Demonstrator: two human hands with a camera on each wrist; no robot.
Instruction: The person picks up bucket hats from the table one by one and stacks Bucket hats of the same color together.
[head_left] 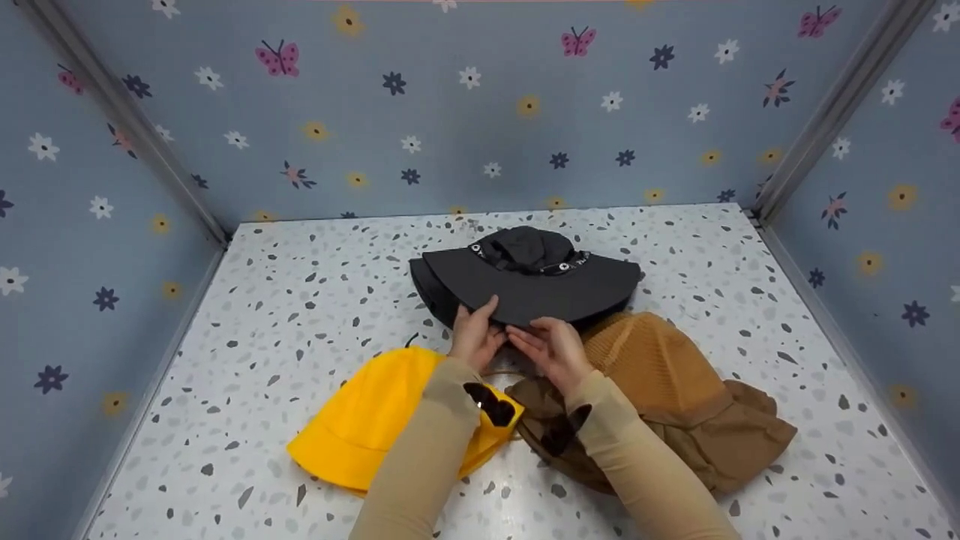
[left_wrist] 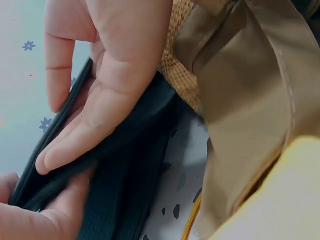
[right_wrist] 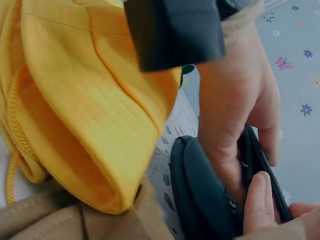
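Note:
A wide-brimmed black hat [head_left: 551, 289] lies crown up, with a second dark brim layer below; I cannot tell whether that is another hat. At the brim's near edge, my left hand [head_left: 472, 339] pinches it, the thumb on top. Beside it my right hand [head_left: 559, 356] pinches the same edge. The left wrist view shows the right hand [left_wrist: 117, 65] with its thumb and fingers on opposite sides of the brim. In the right wrist view, the left hand [right_wrist: 235, 100] has its fingers behind the brim edge.
A yellow bucket hat [head_left: 375, 420] lies under my left forearm. Under the right forearm is a brown hat [head_left: 649, 367] with a tan ribbed part. All sit on a speckled white table [head_left: 300, 300], with patterned blue walls [head_left: 450, 112] at the back and sides.

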